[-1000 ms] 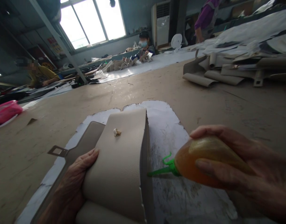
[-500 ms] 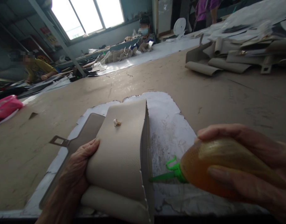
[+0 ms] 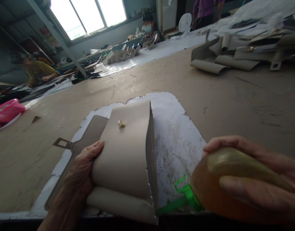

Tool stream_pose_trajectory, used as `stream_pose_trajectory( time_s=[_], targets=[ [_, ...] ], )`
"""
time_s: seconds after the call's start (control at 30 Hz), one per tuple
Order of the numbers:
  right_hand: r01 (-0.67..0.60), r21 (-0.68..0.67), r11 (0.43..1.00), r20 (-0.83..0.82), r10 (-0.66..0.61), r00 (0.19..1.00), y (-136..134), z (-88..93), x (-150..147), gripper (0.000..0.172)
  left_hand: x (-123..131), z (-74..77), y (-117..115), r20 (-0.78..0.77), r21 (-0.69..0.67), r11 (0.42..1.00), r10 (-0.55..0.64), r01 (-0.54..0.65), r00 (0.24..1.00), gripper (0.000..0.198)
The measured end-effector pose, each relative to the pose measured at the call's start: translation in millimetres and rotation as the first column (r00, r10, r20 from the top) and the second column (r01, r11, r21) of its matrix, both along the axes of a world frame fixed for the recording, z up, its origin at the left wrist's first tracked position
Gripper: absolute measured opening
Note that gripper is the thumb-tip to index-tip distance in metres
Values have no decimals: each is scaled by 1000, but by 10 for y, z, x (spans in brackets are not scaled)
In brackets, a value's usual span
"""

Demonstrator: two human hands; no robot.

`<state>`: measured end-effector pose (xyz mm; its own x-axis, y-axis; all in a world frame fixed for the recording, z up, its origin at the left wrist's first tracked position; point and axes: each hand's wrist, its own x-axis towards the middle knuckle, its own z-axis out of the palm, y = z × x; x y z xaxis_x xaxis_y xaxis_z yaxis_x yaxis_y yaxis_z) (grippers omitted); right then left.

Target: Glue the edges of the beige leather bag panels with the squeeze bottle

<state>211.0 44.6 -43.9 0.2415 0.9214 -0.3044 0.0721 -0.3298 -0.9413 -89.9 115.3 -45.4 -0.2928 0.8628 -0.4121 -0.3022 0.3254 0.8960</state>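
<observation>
A folded beige leather bag piece (image 3: 124, 154) with a small gold stud (image 3: 121, 124) lies on a worn white mat (image 3: 176, 141) at the table's near edge. My left hand (image 3: 81, 166) grips its left side, thumb on top. My right hand (image 3: 255, 183) is wrapped round an amber squeeze bottle (image 3: 210, 189). Its green nozzle (image 3: 173, 205) touches the lower right edge of the bag piece.
The brown worktable (image 3: 162, 73) stretches away. A pile of beige leather pieces (image 3: 224, 54) lies at the far right. A pink tray (image 3: 6, 110) sits at the left. Other people work at benches behind, near the windows.
The bottle's nozzle has slid down along the bag piece's right edge towards me. My left hand has kept its hold.
</observation>
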Motion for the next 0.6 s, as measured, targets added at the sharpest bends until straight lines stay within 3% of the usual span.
stream_pose_trajectory(
  time_s=[0.1, 0.2, 0.3, 0.4, 0.5, 0.6],
  targets=[
    [-50, -189, 981, -283, -6, 959, 121, 57, 73, 48, 17, 2, -5, -9, -5, 1000, 24, -24, 1000, 12],
    [118, -274, 954, -507, -248, 825, 267, 82, 190, 38, 40, 2, -29, -26, -17, 999, 49, -50, 998, 11],
    [388, -341, 856, -531, -516, 672, 390, 79, 318, 34, 48, 50, -45, -65, -68, 998, -13, 8, 998, 14],
    [536, -355, 766, -531, -637, 559, 449, 80, 399, 23, 39, 189, -4, -84, -177, 983, -51, 35, 995, 17],
    [558, -366, 744, -542, -658, 522, 461, 93, 394, 14, 55, 363, 142, -9, -251, 965, -79, 75, 997, 12],
    [564, -321, 761, -551, -634, 543, 464, 87, 361, 11, 136, 449, 388, 46, -245, 949, -193, 199, 980, 11]
  ],
)
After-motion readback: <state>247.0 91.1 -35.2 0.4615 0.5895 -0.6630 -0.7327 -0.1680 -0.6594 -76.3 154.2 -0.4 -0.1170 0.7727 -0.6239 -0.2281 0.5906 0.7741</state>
